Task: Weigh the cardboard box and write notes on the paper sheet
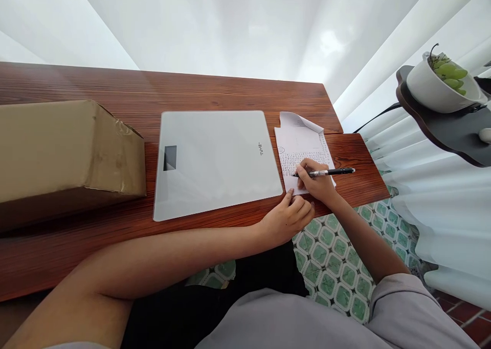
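Note:
A black pen (337,171) with a clear grip rests in my right hand (316,182), its fingers closed around the barrel. The pen's tip touches a stack of white paper sheets (303,139) covered in small dark handwriting. The top sheets curl up at the far edge. My left hand (287,216) lies at the near edge of the paper by the table's rim, its fingers curled and the thumb on the paper's lower left corner. What the curled fingers press on underneath is hidden. Left of the paper lies a flat white glass scale (218,159) with a dark display window.
A brown cardboard box (72,149) stands at the left on the dark red wooden table (230,90). At the right, a grey shelf (425,116) holds a white bowl (433,90) with green grapes (450,72). White curtains (425,200) hang behind and to the right.

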A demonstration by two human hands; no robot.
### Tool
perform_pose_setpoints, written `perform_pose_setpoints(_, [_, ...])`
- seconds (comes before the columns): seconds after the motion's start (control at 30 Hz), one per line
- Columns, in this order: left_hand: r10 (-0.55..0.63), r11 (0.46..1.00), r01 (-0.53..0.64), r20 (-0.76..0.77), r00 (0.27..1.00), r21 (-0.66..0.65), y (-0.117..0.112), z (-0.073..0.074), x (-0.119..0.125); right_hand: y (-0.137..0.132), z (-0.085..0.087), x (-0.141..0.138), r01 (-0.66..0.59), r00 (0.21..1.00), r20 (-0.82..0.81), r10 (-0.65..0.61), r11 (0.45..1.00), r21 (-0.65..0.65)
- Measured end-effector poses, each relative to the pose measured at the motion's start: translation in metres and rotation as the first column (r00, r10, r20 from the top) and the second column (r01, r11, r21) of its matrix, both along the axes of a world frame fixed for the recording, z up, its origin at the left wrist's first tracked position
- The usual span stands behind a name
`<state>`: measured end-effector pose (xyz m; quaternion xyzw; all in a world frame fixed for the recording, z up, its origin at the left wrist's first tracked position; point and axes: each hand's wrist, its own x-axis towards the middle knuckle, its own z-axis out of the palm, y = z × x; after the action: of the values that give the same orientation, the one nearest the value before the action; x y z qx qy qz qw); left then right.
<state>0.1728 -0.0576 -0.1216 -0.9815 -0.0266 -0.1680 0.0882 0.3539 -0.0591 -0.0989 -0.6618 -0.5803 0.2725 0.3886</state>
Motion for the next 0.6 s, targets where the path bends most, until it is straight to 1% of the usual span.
perform_pose_setpoints(0.17, [0.014,1.0,-0.014,0.009,1.0,-0.013,-0.001,0.001,-0.001,0.007,0.006,-0.01,-0.06,0.998,0.034,0.06,0.998,0.005])
perform_pose_setpoints(0.23, [0.023,1.0,-0.023,0.024,0.999,-0.009,-0.001,0.001,0.0,0.009,0.004,-0.015,-0.042,0.998,0.05,0.041,0.999,0.014])
perform_pose_setpoints(0.3, [0.03,1.0,-0.03,0.035,0.999,-0.002,-0.001,0.002,0.0,0.01,0.0,-0.018,0.003,0.997,0.077,-0.006,1.0,0.028])
perform_pose_setpoints(0.37, [0.027,1.0,-0.027,0.04,0.999,0.002,0.0,0.002,0.001,0.009,-0.003,-0.02,0.019,0.996,0.091,-0.021,1.0,0.016])
perform_pose_setpoints(0.5, [0.022,1.0,-0.022,0.027,0.999,-0.023,0.001,0.003,0.0,0.008,-0.003,-0.018,-0.025,0.999,0.042,0.027,0.999,-0.028])
perform_pose_setpoints(0.6, [0.02,0.998,-0.019,0.005,1.0,-0.056,0.001,0.004,0.001,0.008,-0.001,-0.016,-0.071,0.997,0.009,0.071,0.997,-0.028])
